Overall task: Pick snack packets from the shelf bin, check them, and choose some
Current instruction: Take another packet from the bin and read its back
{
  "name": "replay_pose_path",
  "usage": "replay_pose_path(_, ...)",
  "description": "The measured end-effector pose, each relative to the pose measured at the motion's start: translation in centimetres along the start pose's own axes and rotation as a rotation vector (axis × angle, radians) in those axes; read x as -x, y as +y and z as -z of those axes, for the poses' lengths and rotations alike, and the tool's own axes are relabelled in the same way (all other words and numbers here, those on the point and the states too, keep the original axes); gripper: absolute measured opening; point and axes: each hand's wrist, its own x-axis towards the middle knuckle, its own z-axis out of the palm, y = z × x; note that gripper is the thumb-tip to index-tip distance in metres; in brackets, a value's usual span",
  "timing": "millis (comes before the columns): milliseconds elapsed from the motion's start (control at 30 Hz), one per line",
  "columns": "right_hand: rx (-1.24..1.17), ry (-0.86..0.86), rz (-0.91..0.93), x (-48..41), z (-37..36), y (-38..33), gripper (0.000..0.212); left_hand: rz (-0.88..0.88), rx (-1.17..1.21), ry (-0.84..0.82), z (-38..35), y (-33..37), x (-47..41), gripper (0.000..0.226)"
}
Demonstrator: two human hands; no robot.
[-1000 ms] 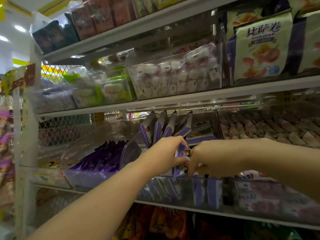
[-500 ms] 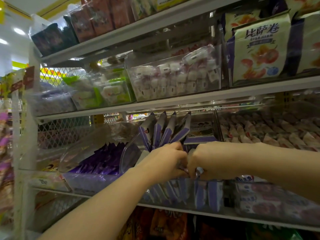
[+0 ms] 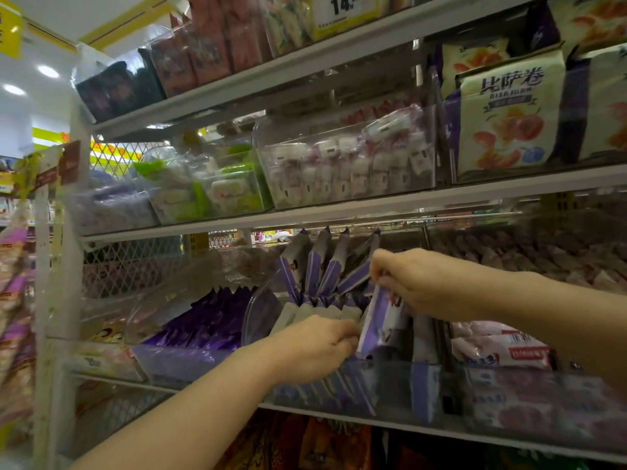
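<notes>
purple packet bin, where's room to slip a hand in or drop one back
One dark gap, front right: between the raised packet the right hand pinches and the lone packet at the bin's right end. Crowded elsewhere: left hand in the front row, fanned back row behind.

I am looking into a shop, a snack aisle by the look of it: 3 grey metal shelves [image 3: 373, 204] run across my view, each lined with clear plastic bins [image 3: 346, 184] stuffed with many copies of the same wrapped packets [image 3: 325, 262]. A yellow price tag [image 3: 344, 11] printed with 14 sits at the top shelf, big printed snack bags [image 3: 509, 120] stand face out, and round ceiling lights [image 3: 47, 71] and yellow banners [image 3: 51, 135] show at the far left.
</notes>
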Motion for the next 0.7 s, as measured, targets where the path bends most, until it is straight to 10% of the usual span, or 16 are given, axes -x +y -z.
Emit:
replay_pose_path(400, -0.282, 0.694, 0.029, 5.2, 0.5, -4.3, 0.016, 0.091, 0.177, 0.211, -0.7, 2.2, 5.1, 0.036)
replay_pose_path(700, -0.750, 0.514, 0.119, 8.1, -6.3, -11.7, 0.020, 0.130, 1.443, 0.396, -2.7, 1.6, 11.9, 0.062)
